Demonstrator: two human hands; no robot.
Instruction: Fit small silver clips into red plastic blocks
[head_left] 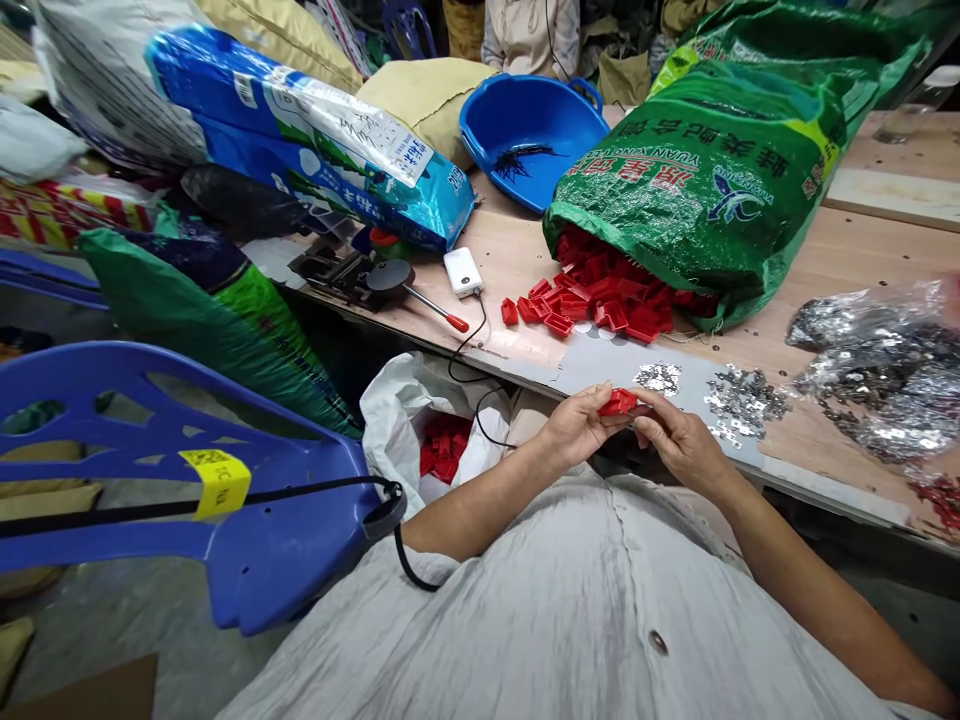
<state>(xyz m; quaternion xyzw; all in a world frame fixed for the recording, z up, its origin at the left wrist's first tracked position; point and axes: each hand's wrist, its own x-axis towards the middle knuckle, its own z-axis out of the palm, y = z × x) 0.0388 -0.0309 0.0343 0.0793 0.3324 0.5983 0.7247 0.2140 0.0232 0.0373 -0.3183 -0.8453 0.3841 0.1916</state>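
1. A left hand pinches a small red piece between closed fingertips at a workbench's near edge.
2. The right hand curls its fingers at the piece's end; whether they grip, one cannot tell.
3. More red parts spill from a green sack.

Head camera looks forward-down over the workbench.

Part I hold: red. Loose parts before me: same red. My shirt: pale grey, darker streaks throughout. Sack: green, red lettering, blue emblem. Basin: plain blue. Chair at my left: violet-blue; its label yellow, black print. Metal plates: silver. Bench top: pale wood brown.
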